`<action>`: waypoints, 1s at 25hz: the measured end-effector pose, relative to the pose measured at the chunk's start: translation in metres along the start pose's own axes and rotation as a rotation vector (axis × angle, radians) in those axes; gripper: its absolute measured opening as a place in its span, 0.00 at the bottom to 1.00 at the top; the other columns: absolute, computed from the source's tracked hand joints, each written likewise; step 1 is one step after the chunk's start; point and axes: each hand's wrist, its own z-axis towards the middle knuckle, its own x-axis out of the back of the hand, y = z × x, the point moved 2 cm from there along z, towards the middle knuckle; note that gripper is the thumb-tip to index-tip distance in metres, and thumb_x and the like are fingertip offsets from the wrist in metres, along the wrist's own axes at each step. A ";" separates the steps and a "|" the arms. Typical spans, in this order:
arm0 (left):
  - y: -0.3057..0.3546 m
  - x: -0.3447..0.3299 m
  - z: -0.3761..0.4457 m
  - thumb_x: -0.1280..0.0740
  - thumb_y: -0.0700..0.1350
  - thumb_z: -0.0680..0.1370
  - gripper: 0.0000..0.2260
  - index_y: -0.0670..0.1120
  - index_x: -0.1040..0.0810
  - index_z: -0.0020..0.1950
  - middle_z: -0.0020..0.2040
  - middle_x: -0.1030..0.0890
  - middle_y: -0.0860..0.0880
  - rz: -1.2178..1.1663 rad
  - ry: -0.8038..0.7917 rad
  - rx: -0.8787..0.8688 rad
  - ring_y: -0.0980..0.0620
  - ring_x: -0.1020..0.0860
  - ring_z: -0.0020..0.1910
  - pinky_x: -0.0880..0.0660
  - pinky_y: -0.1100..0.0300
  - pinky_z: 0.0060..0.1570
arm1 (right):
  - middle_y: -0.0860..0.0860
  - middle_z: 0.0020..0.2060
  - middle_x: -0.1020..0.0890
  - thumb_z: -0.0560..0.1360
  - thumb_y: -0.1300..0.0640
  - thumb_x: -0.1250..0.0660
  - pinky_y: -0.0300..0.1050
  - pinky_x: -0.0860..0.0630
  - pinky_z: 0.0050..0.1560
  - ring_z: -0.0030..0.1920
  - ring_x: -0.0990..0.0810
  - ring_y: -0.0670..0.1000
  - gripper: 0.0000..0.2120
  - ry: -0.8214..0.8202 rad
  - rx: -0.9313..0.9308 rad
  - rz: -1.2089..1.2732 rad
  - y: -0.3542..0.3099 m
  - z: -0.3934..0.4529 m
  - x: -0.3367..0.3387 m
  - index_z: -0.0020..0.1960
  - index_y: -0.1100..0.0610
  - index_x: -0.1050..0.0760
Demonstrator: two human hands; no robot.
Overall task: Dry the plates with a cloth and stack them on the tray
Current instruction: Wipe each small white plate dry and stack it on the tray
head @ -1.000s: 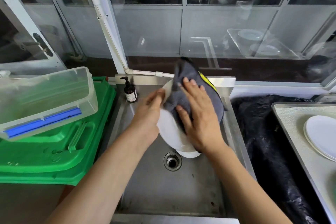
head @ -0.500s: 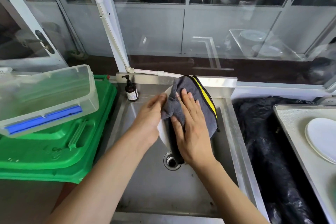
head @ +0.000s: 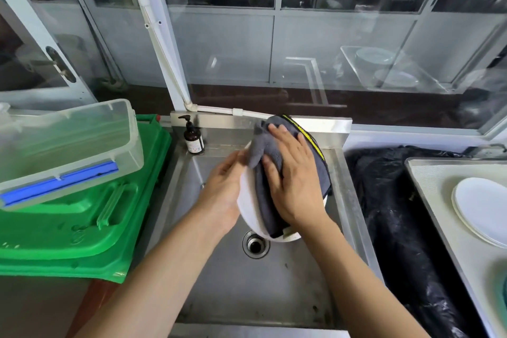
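A white plate [head: 248, 208] is held tilted on edge above the steel sink [head: 274, 282]. My left hand [head: 223, 189] grips the plate's left rim. A grey cloth with a yellow stripe [head: 274, 145] lies over the plate's face. My right hand [head: 295, 175] presses flat on the cloth with its fingers spread. Most of the plate is hidden by the cloth and my hands. On the right, white plates [head: 482, 207] are stacked on a pale tray [head: 439, 200].
A green crate lid [head: 82, 228] lies left of the sink with a clear plastic tub [head: 68, 143] on top. A brown pump bottle [head: 193, 137] stands at the sink's back left corner. A black plastic bag [head: 397, 228] fills the gap between sink and tray.
My right hand has slid the cloth up and across the plate's face. More of the plate's lower left rim shows now. My left hand keeps its hold on the rim.
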 end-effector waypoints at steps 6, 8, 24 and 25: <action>0.017 0.008 0.005 0.31 0.48 0.80 0.07 0.49 0.20 0.58 0.61 0.17 0.46 0.016 0.176 0.015 0.45 0.19 0.61 0.24 0.44 0.64 | 0.48 0.65 0.21 0.84 0.41 0.46 0.42 0.29 0.67 0.65 0.24 0.46 0.21 0.047 -0.475 0.305 0.043 -0.025 0.001 0.69 0.51 0.27; 0.021 0.009 0.008 0.32 0.49 0.81 0.06 0.50 0.20 0.55 0.61 0.17 0.45 0.043 0.208 0.013 0.43 0.21 0.63 0.27 0.41 0.67 | 0.42 0.75 0.29 0.83 0.39 0.47 0.34 0.35 0.71 0.73 0.31 0.40 0.26 0.043 -0.501 0.323 0.037 -0.053 -0.007 0.78 0.46 0.35; 0.024 0.013 0.010 0.39 0.49 0.84 0.20 0.37 0.27 0.71 0.67 0.23 0.35 -0.113 0.125 0.053 0.36 0.25 0.68 0.30 0.40 0.69 | 0.49 0.81 0.40 0.85 0.53 0.40 0.60 0.46 0.80 0.81 0.39 0.54 0.28 -0.032 0.177 -0.016 0.014 -0.113 -0.017 0.83 0.51 0.44; 0.025 0.015 0.011 0.39 0.49 0.84 0.19 0.38 0.27 0.71 0.67 0.22 0.37 -0.100 0.115 0.042 0.37 0.24 0.67 0.28 0.40 0.68 | 0.49 0.81 0.40 0.85 0.52 0.42 0.57 0.48 0.81 0.81 0.40 0.54 0.28 0.015 0.047 0.056 0.018 -0.111 -0.016 0.83 0.48 0.46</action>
